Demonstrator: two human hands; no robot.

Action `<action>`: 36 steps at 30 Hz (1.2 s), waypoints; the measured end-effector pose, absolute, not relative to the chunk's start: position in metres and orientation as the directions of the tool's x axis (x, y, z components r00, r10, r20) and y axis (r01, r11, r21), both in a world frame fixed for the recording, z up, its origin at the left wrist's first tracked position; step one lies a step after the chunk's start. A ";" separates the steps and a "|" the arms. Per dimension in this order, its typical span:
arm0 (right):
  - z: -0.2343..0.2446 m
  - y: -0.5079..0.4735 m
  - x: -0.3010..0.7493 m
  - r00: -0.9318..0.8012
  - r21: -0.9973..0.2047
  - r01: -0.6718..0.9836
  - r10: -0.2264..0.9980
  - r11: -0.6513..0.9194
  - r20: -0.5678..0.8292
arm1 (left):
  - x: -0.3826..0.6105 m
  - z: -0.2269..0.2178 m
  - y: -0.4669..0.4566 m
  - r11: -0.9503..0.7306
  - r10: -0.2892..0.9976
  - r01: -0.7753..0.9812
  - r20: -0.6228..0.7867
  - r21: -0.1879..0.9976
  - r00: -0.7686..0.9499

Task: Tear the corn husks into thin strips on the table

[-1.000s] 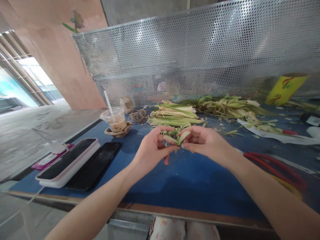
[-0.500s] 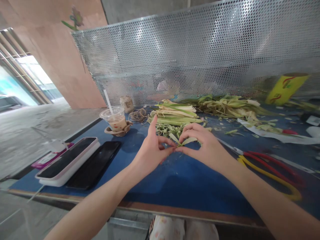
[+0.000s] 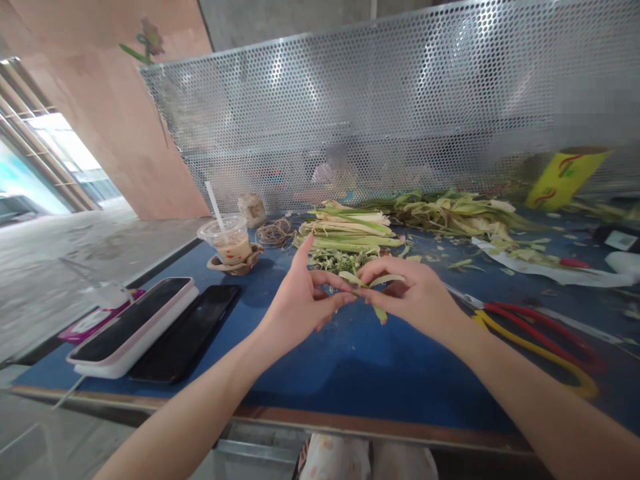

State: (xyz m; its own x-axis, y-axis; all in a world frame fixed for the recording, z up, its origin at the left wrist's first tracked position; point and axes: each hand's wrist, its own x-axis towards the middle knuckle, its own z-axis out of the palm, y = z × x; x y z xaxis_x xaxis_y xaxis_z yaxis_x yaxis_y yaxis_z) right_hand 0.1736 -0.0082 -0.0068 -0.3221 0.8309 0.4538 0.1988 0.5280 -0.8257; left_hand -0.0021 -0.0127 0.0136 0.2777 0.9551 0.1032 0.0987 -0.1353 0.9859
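A strip of pale green leaf (image 3: 389,280) is pinched between my two hands above the blue table (image 3: 350,373). My left hand (image 3: 310,293) closes thumb and fingers on its crossing point, one finger pointing up. From the other side my right hand (image 3: 400,287) grips the same leaf, and a short end hangs below its fingertips. Just behind the hands lies a heap of small green folded leaf pieces (image 3: 345,259). Beyond that is a bundle of long pale green leaf strips (image 3: 350,227). The exact fold is partly hidden by my fingers.
Scissors with red and yellow handles (image 3: 530,327) lie at right. Left are a black phone (image 3: 187,333), a white-cased phone (image 3: 135,323), an iced drink cup (image 3: 230,240) and twine (image 3: 275,232). Loose husks (image 3: 450,212) and a perforated metal screen (image 3: 320,113) stand behind.
My fingers have shifted slightly on the leaf. An end of it now shows below my right fingertips, and its upper strip lies flatter to the right.
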 end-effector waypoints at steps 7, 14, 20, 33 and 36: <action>-0.012 -0.007 0.171 -0.193 -0.776 0.280 0.825 0.565 0.531 | -0.003 0.017 -0.014 -0.109 0.950 0.129 0.065 0.986 0.304; -0.009 -0.004 0.176 -0.227 -0.829 0.272 0.870 0.489 0.439 | -0.005 0.016 -0.013 -0.197 0.918 0.183 0.116 0.963 0.379; -0.006 -0.005 0.172 -0.276 -0.855 0.260 0.883 0.450 0.381 | -0.007 0.008 -0.008 -0.299 0.913 0.246 0.202 0.922 0.354; -0.004 -0.008 0.168 -0.229 -0.917 0.132 0.912 0.376 0.341 | -0.009 0.009 -0.002 -0.337 0.913 0.378 0.201 0.862 0.356; -0.006 -0.005 0.169 -0.227 -0.937 0.098 0.924 0.335 0.307 | -0.009 0.012 -0.002 -0.340 0.916 0.395 0.205 0.853 0.345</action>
